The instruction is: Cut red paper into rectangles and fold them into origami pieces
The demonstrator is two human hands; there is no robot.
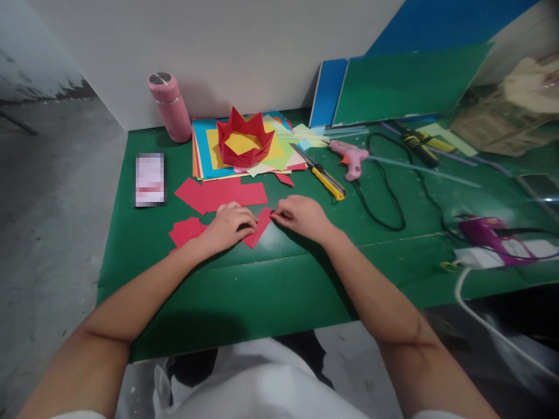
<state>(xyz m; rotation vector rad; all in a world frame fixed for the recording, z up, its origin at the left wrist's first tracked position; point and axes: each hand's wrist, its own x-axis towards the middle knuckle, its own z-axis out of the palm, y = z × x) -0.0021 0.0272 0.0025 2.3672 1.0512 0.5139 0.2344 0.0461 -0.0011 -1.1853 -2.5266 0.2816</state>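
A small red paper piece [259, 230] lies slanted on the green table [279, 302] between my hands. My left hand [232, 224] rests at its left side, fingers bent together and touching it. My right hand [297, 216] pinches its upper right corner between thumb and fingertips. Flat red paper sheets [222, 194] lie just beyond my left hand, and a pile of red pieces [186, 231] is partly covered by my left wrist. Farther back, a folded red paper ring with pointed tips [245, 142] stands on a stack of coloured paper [209, 166].
A pink bottle [172, 110] and a phone [149, 180] stand and lie at left. To the right are a yellow cutter [325, 179], a pink glue gun [351, 158] with its black cord, pliers [419, 145] and a power strip [480, 258]. Boards [406, 87] lean behind.
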